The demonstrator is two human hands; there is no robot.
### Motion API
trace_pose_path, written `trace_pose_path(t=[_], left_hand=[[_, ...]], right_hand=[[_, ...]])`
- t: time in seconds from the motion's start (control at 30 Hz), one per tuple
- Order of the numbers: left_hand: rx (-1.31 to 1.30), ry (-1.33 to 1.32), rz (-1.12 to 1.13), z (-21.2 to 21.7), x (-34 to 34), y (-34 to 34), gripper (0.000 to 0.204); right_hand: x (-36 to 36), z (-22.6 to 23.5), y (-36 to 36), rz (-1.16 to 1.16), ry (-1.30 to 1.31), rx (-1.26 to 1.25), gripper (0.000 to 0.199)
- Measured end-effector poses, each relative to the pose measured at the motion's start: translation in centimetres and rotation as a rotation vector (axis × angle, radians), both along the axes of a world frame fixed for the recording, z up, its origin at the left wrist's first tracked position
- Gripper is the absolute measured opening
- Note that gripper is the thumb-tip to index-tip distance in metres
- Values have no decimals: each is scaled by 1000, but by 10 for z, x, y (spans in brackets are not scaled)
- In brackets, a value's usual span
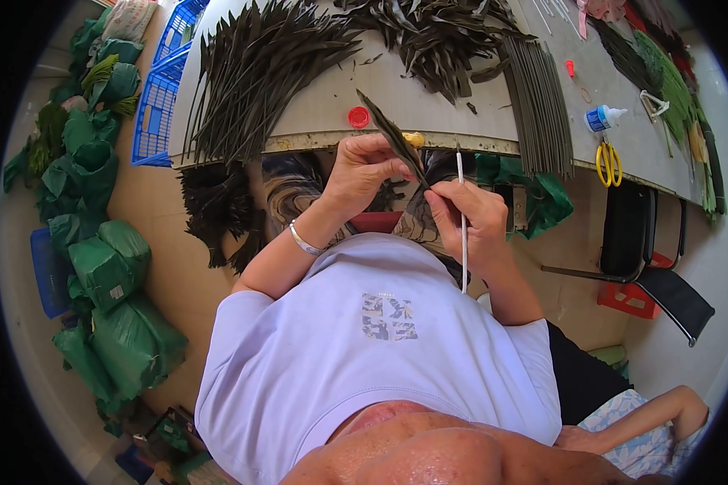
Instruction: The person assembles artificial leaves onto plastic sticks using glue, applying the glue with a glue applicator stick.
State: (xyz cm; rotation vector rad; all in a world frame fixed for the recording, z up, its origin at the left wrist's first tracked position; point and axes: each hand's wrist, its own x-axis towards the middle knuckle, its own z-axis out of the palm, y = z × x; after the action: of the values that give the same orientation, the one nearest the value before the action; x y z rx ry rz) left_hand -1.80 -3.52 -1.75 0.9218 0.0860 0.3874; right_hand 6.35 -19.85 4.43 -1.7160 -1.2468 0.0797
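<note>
Your left hand (364,174) is closed around a dark green leaf strip (392,136), just below the worktable edge (315,141). Your right hand (469,217) pinches a thin white stick (462,202) against the strip's lower end. A red cap (358,117) sits on the table just above.

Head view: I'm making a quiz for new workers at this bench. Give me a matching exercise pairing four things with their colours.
Things:
1. Scissors
2. Bottle cap
3. Crates
4. Thin stick in the right hand

Colours:
A. Blue
B. White
C. Yellow handles
D. Red

Pairs: 1-C, 2-D, 3-A, 4-B. The left hand holds a dark leaf.
</note>
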Motion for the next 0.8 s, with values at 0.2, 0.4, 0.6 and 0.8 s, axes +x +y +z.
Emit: trace_pose_path(t=[0.2, 0.4, 0.6, 0.8], left_hand=[[214, 234, 66, -6, 5, 7, 7], [70, 147, 86, -12, 16, 15, 23], [53, -51, -139, -1, 31, -9, 16], [-30, -46, -229, -13, 47, -12, 15]], right_hand=[[6, -4, 11, -35, 29, 59, 8], [25, -28, 21, -30, -66, 76, 7], [18, -12, -12, -157, -123, 128, 8], [7, -2, -20, -205, -115, 146, 8]])
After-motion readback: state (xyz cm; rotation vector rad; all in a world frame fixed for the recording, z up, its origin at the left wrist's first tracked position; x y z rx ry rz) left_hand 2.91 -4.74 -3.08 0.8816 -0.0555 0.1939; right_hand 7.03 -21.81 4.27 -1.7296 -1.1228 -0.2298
